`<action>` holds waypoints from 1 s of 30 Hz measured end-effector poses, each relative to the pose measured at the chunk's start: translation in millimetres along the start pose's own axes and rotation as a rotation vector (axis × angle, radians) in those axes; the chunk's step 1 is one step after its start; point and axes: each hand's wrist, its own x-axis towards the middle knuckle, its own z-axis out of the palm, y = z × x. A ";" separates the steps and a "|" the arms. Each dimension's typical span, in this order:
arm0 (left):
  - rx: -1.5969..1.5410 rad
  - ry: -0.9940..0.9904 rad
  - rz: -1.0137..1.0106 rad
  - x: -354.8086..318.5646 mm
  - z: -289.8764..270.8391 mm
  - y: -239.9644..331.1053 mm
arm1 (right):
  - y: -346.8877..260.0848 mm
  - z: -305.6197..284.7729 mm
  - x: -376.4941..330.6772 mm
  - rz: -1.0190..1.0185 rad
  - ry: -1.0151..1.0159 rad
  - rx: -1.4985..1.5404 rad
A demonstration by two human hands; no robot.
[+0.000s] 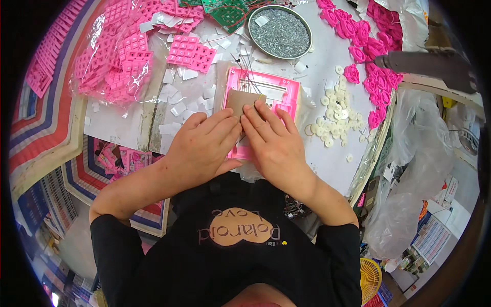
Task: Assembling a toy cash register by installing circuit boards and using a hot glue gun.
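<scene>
In front of me on the table lies a pink plastic housing (pixel 292 88), its open side up. A brown board (pixel 246 102) sits in it, with thin dark wires (pixel 247 77) rising from its far edge. My left hand (pixel 207 140) lies over the housing's left side, its fingertips on the board and its thumb stretched toward the near edge. From the right, my right hand (pixel 273 135) rests its fingers flat on the board, slightly spread. Both hands are open, and the fingertips nearly meet. They hide much of the board and the housing's near part.
Pink keypad pieces (pixel 120 56) in clear plastic and white paper squares (pixel 178 108) lie left. A round tin of screws (pixel 280 31) and green circuit boards (pixel 225 14) stand behind. White discs (pixel 335 115), pink ring-shaped parts (pixel 376 48) and a grey electric screwdriver (pixel 429 65) are right.
</scene>
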 end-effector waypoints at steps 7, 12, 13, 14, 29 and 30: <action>-0.179 -0.207 0.030 29.6 -33.6 -16.4 | 7.8 -7.8 3.5 -0.009 -0.010 -0.002; -0.093 0.134 0.077 134.9 -39.6 -71.6 | 5.8 -9.5 8.6 -0.002 -0.007 0.012; -0.007 0.176 0.058 165.8 -30.1 -79.0 | 5.7 -9.2 8.4 0.008 -0.008 0.012; 0.081 0.217 0.035 190.8 -19.2 -87.2 | 4.8 -9.2 8.1 0.016 -0.008 0.015; 0.392 0.067 0.007 229.4 3.6 -116.1 | 115.5 -118.2 20.6 0.021 1.223 0.685; 0.397 0.050 -0.004 236.3 1.0 -107.2 | 134.3 -129.3 17.0 0.034 1.143 0.919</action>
